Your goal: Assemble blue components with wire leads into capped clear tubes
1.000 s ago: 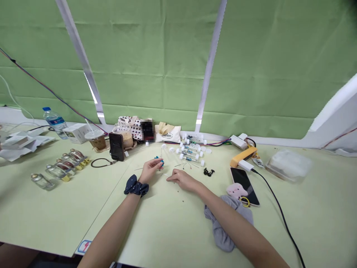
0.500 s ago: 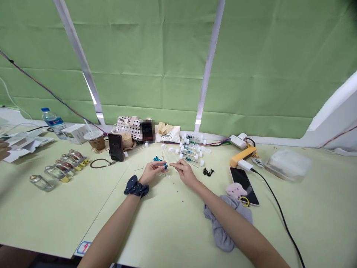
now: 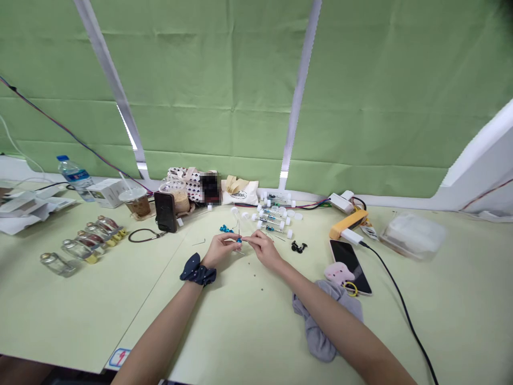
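My left hand (image 3: 220,249), a dark blue dotted scrunchie (image 3: 197,270) on its wrist, pinches a small shiny blue metal part (image 3: 239,240). A thin upright rod (image 3: 239,226) rises from that part. From the right, the fingertips of my right hand (image 3: 262,248) meet the blue part; its fingers are closed, and anything between them is too small to make out. Just behind my left hand lie more blue metal parts (image 3: 226,229). Clear tubes with white caps (image 3: 276,220), holding small parts, lie beyond my right hand.
Several black parts (image 3: 298,247) lie right of my hands. Farther right are a phone (image 3: 351,267), a grey cloth (image 3: 320,326), a yellow power strip (image 3: 348,223) and a plastic container (image 3: 414,235). Leftward stand a black phone (image 3: 165,212), iced drink (image 3: 136,203) and glass bottles (image 3: 80,250).
My right fingertips have come left against the blue part, closing a small gap. The rod on the part now stands more upright. A hand at the far left edge has left the view.
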A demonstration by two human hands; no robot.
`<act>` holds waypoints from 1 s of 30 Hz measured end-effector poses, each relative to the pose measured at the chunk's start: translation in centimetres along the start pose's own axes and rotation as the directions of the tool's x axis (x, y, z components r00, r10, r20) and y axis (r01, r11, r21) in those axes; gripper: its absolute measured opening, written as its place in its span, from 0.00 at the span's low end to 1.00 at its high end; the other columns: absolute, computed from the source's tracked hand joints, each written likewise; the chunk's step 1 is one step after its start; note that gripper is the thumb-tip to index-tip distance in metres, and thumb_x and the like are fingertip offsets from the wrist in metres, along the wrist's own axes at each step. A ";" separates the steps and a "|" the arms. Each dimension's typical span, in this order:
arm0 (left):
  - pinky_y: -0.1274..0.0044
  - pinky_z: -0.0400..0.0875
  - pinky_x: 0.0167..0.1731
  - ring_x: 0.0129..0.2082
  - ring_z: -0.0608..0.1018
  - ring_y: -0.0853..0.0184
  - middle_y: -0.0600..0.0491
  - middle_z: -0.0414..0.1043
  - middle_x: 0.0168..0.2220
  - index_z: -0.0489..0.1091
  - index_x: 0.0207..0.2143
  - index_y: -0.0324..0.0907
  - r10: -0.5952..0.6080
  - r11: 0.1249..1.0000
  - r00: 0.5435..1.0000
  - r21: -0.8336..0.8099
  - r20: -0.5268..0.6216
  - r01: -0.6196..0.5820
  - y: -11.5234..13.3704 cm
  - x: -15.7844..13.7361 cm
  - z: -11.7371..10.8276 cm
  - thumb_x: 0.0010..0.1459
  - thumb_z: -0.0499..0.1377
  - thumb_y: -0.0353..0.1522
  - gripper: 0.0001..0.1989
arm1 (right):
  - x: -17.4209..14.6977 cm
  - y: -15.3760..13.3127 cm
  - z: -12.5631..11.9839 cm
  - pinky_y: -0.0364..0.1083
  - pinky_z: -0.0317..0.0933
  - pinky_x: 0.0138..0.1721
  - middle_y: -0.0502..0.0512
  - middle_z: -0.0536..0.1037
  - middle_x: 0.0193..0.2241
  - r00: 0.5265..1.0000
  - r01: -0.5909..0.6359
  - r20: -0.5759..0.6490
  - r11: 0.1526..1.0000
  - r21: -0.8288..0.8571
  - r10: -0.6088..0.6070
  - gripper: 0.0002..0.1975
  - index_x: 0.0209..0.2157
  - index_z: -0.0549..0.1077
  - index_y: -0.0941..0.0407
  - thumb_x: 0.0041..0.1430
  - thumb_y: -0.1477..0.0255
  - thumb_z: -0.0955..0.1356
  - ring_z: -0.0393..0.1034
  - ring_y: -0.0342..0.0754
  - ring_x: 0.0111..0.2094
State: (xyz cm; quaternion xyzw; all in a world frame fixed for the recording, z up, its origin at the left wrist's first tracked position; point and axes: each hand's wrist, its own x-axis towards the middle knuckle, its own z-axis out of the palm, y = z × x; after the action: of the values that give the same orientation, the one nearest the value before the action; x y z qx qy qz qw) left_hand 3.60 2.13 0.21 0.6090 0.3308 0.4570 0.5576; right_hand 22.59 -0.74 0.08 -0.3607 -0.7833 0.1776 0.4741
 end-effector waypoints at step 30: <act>0.69 0.74 0.36 0.29 0.79 0.63 0.52 0.76 0.25 0.66 0.30 0.37 -0.050 0.998 0.998 -0.036 0.025 0.051 -0.4 -0.2 0.5 0.42 0.66 0.34 0.15 | -0.1 0.2 0.0 0.44 0.60 0.33 0.52 0.65 0.29 0.999 -0.053 -0.013 0.998 -0.041 0.052 0.15 0.44 0.73 0.49 0.60 0.75 0.61 0.63 0.44 0.31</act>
State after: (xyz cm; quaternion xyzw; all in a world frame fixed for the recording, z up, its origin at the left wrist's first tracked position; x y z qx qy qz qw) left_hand 4.06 1.84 -0.20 0.5955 0.3308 0.4412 0.5842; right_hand 22.65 -0.67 -0.10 -0.3920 -0.7743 0.1713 0.4663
